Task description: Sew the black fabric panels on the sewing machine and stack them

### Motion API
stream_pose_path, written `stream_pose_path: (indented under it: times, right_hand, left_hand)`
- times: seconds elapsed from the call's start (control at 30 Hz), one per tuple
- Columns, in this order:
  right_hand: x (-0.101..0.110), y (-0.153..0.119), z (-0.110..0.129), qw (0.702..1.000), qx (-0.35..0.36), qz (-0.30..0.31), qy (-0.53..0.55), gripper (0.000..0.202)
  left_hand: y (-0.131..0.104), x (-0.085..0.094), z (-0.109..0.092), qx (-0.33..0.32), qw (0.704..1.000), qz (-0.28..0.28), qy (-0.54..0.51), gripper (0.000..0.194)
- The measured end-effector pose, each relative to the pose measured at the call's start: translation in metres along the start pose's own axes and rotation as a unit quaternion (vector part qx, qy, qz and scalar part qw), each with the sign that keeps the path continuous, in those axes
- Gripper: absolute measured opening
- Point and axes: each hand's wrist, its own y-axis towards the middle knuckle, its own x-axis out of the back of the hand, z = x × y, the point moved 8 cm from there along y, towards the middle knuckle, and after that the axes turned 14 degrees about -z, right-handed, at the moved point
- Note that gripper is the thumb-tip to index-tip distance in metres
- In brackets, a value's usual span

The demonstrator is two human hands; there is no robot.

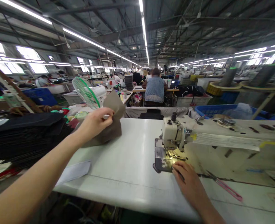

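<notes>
While pinching brown cloth (pixel 116 104) w/ L hand (pixel 97 122), curling R hand (pixel 188 178) round dark tool (pixel 181 177) nr sewing machine (pixel 221 158), poss. jab if started early.

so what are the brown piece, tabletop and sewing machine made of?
Brown piece: maybe fabric or faux leather, matte, bent into folds.
Tabletop: perhaps laminate, pale, with a glossy reflection.
Sewing machine: probably painted metal, cream, darkly worn at the base.
</notes>
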Motion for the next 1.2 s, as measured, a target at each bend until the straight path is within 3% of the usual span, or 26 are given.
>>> stream_pose_path:
  times: [0.07, 0.1, 0.17, 0.23, 0.3, 0.4, 0.47, 0.5, 0.6, 0.63, 0.73, 0.87, 0.97, 1.07, 1.13, 1.2]
  right_hand:
    - [0.000, -0.002, -0.001, 0.999, -0.030, 0.009, 0.005, 0.021]
    - [0.002, -0.003, 0.000, 0.999, -0.047, 0.007, 0.007, 0.026]
    - [0.008, -0.004, 0.006, 0.997, -0.072, 0.000, 0.020, 0.054]
    - [0.016, -0.002, 0.020, 0.996, -0.069, -0.003, 0.048, 0.088]
    - [0.023, 0.001, 0.039, 0.996, -0.029, 0.011, 0.080, 0.096]
    - [0.024, -0.002, 0.067, 0.987, 0.060, 0.086, 0.120, 0.056]
    - [0.022, -0.008, 0.075, 0.980, 0.076, 0.125, 0.134, 0.037]
    - [0.023, -0.009, 0.075, 0.982, 0.066, 0.122, 0.133, 0.035]
    - [0.034, -0.006, 0.077, 0.994, 0.022, 0.048, 0.100, 0.031]
    - [0.040, -0.004, 0.082, 0.996, 0.026, 0.021, 0.088, 0.030]
    - [0.057, 0.001, 0.103, 0.994, 0.084, -0.020, 0.064, 0.034]
    - [0.077, -0.002, 0.114, 0.991, 0.124, 0.008, 0.049, 0.047]
    - [0.083, -0.012, 0.110, 0.991, 0.084, 0.082, 0.068, 0.045]
    - [0.072, -0.027, 0.100, 0.969, -0.031, 0.227, 0.097, 0.036]
    - [0.064, -0.036, 0.093, 0.938, -0.123, 0.304, 0.109, 0.030]
    - [0.057, -0.038, 0.086, 0.912, -0.192, 0.343, 0.120, 0.025]
  left_hand:
    - [-0.025, -0.016, -0.059, -0.090, 0.982, 0.079, -0.146, 0.012]
    - [-0.044, -0.026, -0.087, -0.125, 0.959, 0.145, -0.208, 0.014]
    - [-0.082, -0.045, -0.131, -0.156, 0.904, 0.258, -0.302, 0.019]
    - [-0.113, -0.062, -0.153, -0.157, 0.862, 0.323, -0.358, 0.023]
    - [-0.131, -0.081, -0.154, -0.129, 0.848, 0.350, -0.376, 0.028]
    - [-0.140, -0.100, -0.139, -0.080, 0.860, 0.346, -0.367, 0.025]
    - [-0.140, -0.099, -0.136, -0.069, 0.887, 0.309, -0.336, 0.023]
    - [-0.141, -0.095, -0.139, -0.071, 0.903, 0.286, -0.314, 0.031]
    - [-0.154, -0.082, -0.167, -0.100, 0.937, 0.230, -0.243, 0.087]
    - [-0.161, -0.079, -0.177, -0.116, 0.944, 0.213, -0.224, 0.092]
    - [-0.173, -0.076, -0.182, -0.115, 0.968, 0.134, -0.181, 0.080]
    - [-0.172, -0.064, -0.150, -0.137, 0.974, 0.043, -0.173, 0.065]
    - [-0.182, -0.057, -0.141, -0.220, 0.950, 0.088, -0.202, 0.055]
    - [-0.205, -0.056, -0.144, -0.265, 0.918, 0.180, -0.233, 0.049]
    - [-0.214, -0.058, -0.145, -0.243, 0.912, 0.221, -0.244, 0.049]
    - [-0.214, -0.062, -0.142, -0.182, 0.912, 0.259, -0.262, 0.046]
